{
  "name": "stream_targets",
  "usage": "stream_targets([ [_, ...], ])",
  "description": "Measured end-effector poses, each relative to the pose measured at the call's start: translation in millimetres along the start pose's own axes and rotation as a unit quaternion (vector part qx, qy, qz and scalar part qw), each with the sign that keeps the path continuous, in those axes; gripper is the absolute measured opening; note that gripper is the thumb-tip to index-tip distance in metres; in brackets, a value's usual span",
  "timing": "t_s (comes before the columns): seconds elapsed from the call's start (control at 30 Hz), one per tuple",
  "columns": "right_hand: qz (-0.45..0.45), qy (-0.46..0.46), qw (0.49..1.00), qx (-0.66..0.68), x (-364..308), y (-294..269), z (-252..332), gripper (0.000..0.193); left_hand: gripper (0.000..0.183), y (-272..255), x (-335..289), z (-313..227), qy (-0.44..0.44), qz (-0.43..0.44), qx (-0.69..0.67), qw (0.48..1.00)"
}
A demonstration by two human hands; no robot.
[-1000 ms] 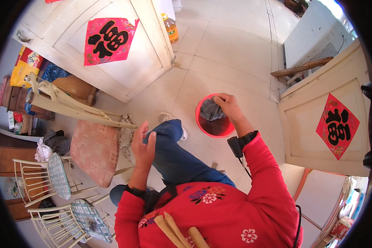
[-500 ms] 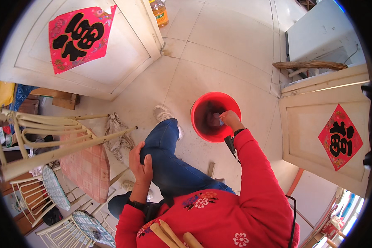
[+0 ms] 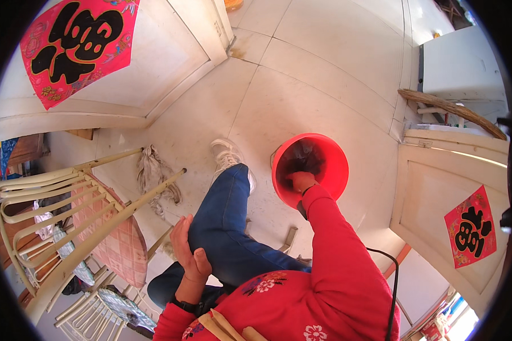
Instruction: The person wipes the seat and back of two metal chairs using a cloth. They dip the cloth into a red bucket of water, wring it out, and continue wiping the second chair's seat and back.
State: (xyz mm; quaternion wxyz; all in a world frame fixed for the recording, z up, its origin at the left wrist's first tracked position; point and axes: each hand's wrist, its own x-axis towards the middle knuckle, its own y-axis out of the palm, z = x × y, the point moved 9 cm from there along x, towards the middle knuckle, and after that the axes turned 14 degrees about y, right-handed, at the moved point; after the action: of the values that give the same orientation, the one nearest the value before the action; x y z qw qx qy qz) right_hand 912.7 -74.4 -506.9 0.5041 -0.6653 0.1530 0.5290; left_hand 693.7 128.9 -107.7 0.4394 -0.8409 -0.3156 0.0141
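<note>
My right hand is inside a red plastic bucket on the floor, beyond my bent leg. Its fingers point down toward dark, shiny stuff at the bottom, perhaps a dark liner or water, and their tips are lost in the shadow. What they hold, if anything, does not show. My left hand rests open against the knee of my blue jeans, fingers straight and thumb apart, with nothing in it.
To the left stand a cream metal chair with a checked pink seat and a crumpled pale rag. White door panels with red paper signs flank the pale tiled floor. A wooden stick lies at the far right.
My right hand has reached deeper into the bucket; the pale bluish item seen at its fingers before is out of sight. My view has shifted. My left hand stays at the knee.
</note>
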Motion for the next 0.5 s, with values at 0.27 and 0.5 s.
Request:
stream_targets([
  [0.27, 0.119, 0.157, 0.927, 0.320, 12.8, -45.6, -53.3, 0.055, 0.063, 10.3, 5.1, 1.9, -0.014, 0.040, -0.008, 0.999],
  [0.5, -0.155, 0.045, 0.975, 0.155, 4.3, -54.9, -24.9, 0.057, 0.061, 10.5, 7.4, 0.7, -0.012, 0.041, -0.012, 0.999],
])
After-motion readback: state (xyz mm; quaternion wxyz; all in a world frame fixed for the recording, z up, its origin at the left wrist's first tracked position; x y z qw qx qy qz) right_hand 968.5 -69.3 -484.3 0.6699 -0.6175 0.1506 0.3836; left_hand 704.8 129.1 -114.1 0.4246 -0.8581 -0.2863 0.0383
